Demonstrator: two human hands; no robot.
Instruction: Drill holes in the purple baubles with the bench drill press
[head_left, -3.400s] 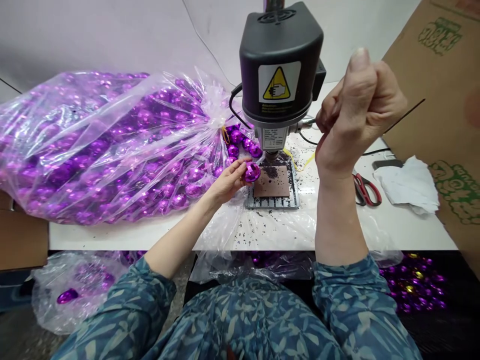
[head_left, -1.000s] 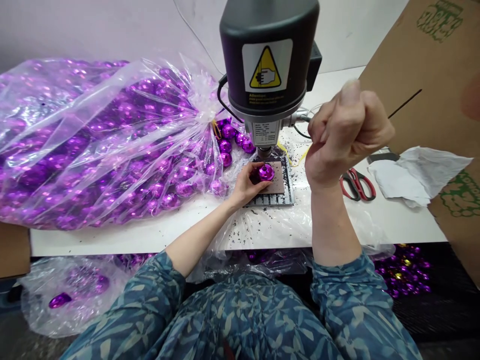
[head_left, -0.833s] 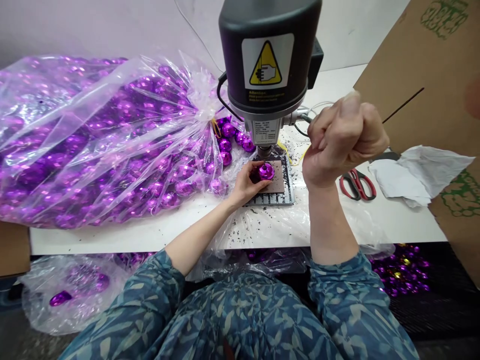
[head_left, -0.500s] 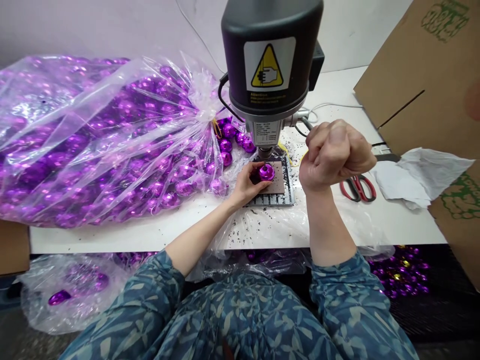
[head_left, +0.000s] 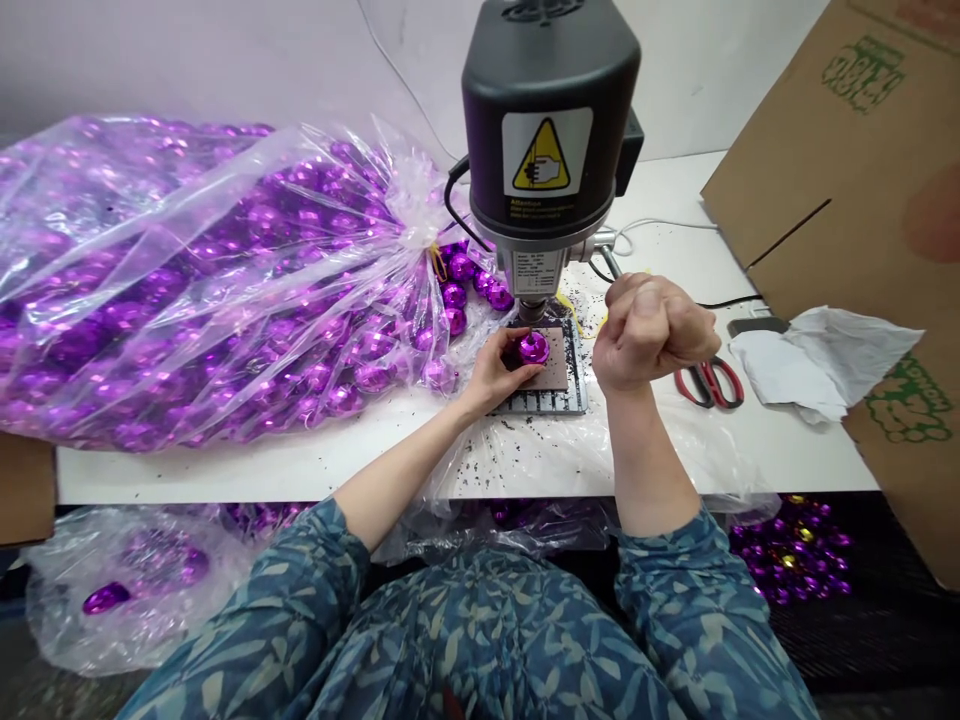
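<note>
My left hand (head_left: pixel 504 368) curls its thumb and fingers around a shiny purple ball (head_left: pixel 533 348). That ball rests on a brown board (head_left: pixel 556 372) lying over the slotted metal base (head_left: pixel 525 403) of a bench drill press (head_left: pixel 551 150). Just above the ball is the press's chuck (head_left: pixel 532 309); the tip of the bit is hard to make out. To the right, my right hand (head_left: pixel 649 330) makes a fist around the end of the press's metal lever (head_left: pixel 609 258), its grip hidden by the fingers.
A big clear bag (head_left: pixel 225 290) of purple balls fills the left of the white table (head_left: pixel 247 475). Red-and-black scissors (head_left: pixel 724 385), white paper (head_left: pixel 795 370) and a cardboard box (head_left: pixel 840 190) are at right. Dark shavings surround the base. More balls (head_left: pixel 795 550) lie below the table edge.
My right hand on the lever has come down and a little left. My left hand stays around the ball on the board. The camera view has shifted slightly.
</note>
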